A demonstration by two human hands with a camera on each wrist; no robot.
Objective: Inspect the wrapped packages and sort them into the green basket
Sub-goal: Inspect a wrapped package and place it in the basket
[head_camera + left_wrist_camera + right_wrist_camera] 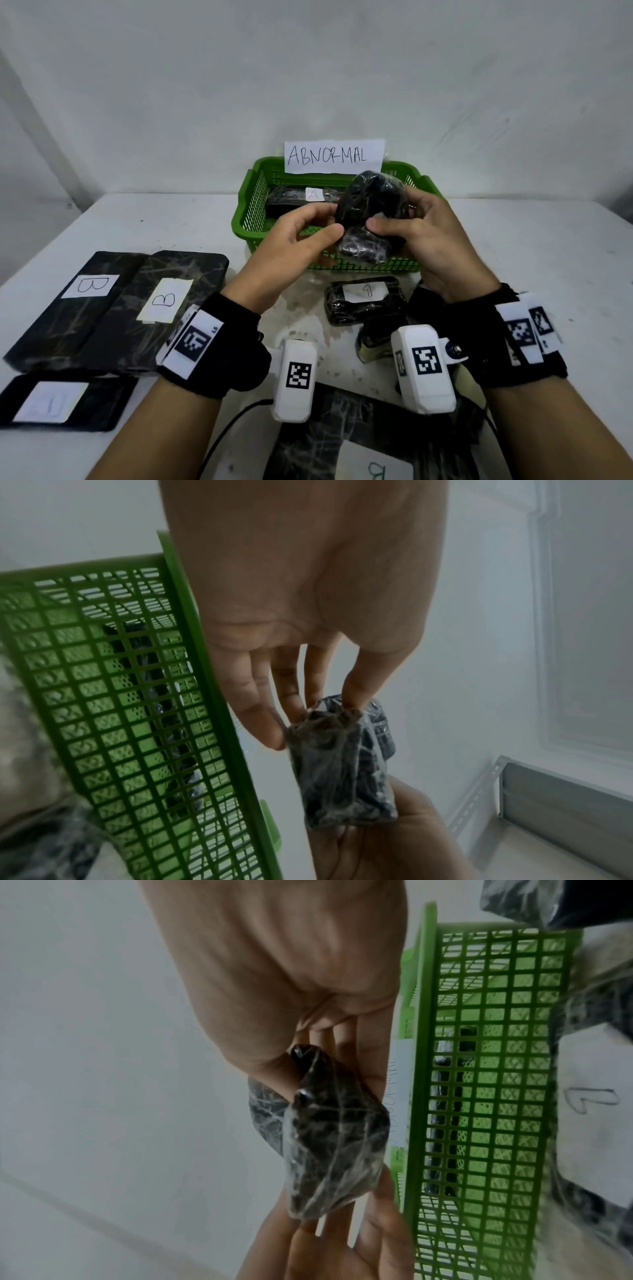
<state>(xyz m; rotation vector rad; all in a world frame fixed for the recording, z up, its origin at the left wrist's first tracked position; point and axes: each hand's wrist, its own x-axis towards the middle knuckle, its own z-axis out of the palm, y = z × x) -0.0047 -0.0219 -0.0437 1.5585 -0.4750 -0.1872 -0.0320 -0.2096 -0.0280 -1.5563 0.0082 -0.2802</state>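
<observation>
Both hands are raised over the basket's (pixel 246 209) near rim, palms turned in toward each other. L hand (pixel 291 246) pinches the lumpy black package (pixel 370 205) at its left end w/ thumb and fingertips (pixel 274 734); R hand (pixel 428 240) grips the other end, thumb across the front and fingers curled behind. The package sits between the 2 hands, held in the air and tilted, above the basket's front half, not touching it. Inside the basket a flat package marked A (pixel 291 198) lies along the far-left side; an ABNORMAL sign (pixel 334 156) stands at the back rim. On the table (pixel 513 257), a small package marked 9 (pixel 364 301) lies just in front of the basket, below the wrists. 2 long B packages (pixel 102 308) lie side by side to the left, well apart from the basket, w/ another labelled one (pixel 61 401) nearer. Bare table shows right of the basket.
</observation>
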